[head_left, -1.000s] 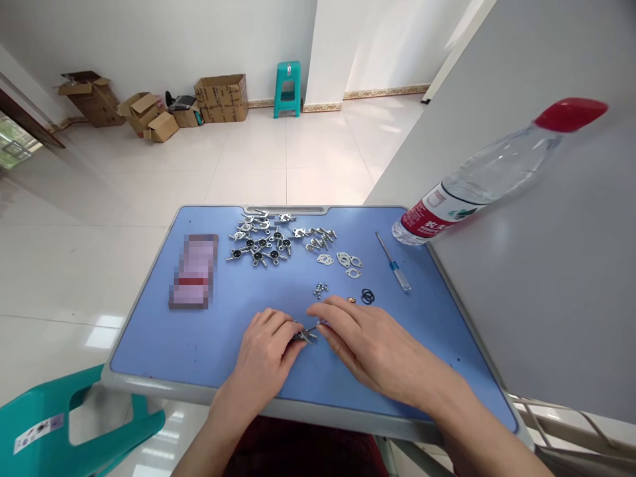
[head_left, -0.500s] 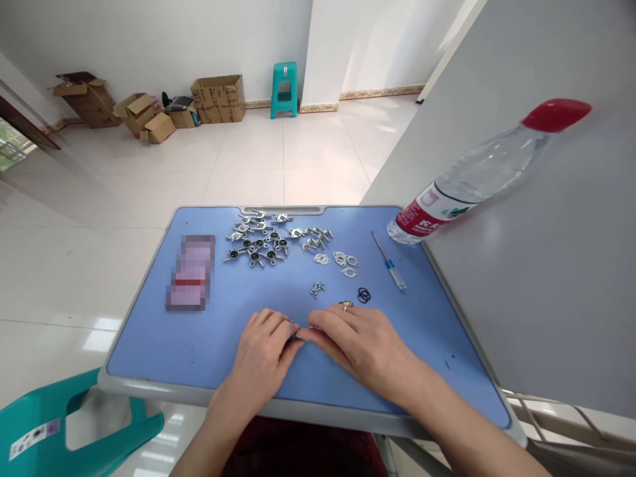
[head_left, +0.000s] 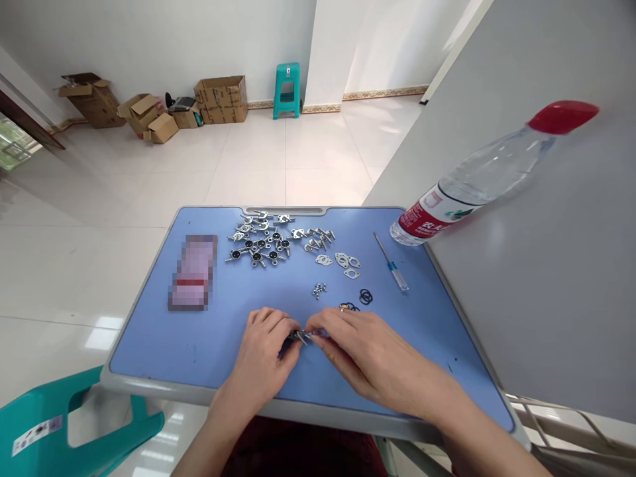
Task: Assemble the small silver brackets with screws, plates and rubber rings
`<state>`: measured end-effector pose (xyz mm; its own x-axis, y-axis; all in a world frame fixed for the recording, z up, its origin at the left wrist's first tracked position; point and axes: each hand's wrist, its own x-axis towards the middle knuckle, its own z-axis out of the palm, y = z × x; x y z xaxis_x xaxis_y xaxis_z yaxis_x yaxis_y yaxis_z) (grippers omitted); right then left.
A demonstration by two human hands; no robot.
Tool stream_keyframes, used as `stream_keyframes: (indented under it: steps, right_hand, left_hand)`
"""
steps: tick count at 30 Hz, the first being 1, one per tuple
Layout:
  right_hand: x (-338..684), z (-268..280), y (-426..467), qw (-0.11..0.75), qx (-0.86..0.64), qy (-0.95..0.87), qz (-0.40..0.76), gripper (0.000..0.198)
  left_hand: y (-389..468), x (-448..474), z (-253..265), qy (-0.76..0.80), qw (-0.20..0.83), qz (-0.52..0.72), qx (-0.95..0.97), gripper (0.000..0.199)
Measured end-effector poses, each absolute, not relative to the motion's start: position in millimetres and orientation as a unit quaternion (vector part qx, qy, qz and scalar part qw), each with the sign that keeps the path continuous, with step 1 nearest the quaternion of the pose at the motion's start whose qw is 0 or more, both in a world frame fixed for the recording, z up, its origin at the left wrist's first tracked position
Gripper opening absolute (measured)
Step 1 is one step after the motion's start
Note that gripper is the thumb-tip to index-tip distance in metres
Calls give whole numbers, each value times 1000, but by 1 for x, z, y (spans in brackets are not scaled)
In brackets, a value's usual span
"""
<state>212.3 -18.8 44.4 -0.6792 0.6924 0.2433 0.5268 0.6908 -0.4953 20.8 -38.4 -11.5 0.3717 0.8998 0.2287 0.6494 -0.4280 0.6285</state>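
Observation:
Near the front of the blue table, my left hand (head_left: 263, 351) is closed around a small metal fitting (head_left: 299, 336) with thin pipe ends; the fingers hide most of it. My right hand (head_left: 370, 348) pinches what looks like a small screwdriver with a clear purplish handle (head_left: 318, 332), its tip end at the fitting. Just beyond the hands lie a little heap of tiny screws (head_left: 318, 290) and several black rubber rings (head_left: 366, 296), some partly behind my right hand. Flat oval metal plates (head_left: 352, 273) lie farther up.
Metal fittings with black discs (head_left: 257, 258) and bare metal parts (head_left: 247, 226) cover the table's back middle, beside small bent pieces (head_left: 318, 240). On the right are a screwdriver (head_left: 397, 275) and a tall water bottle (head_left: 437, 209). A blurred purple item (head_left: 193, 271) lies left.
My right fingers have drawn slightly back from my left, so the fitting's pipe ends and the clear handle show more. The view has shifted slightly.

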Motion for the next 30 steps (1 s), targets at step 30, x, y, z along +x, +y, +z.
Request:
stream_keyframes:
  steps: [30]
  right_hand:
    - [214,41,-12,219,-363,-884,200,19]
  left_hand:
    - [-42,24,-12,499,186,285,797,14]
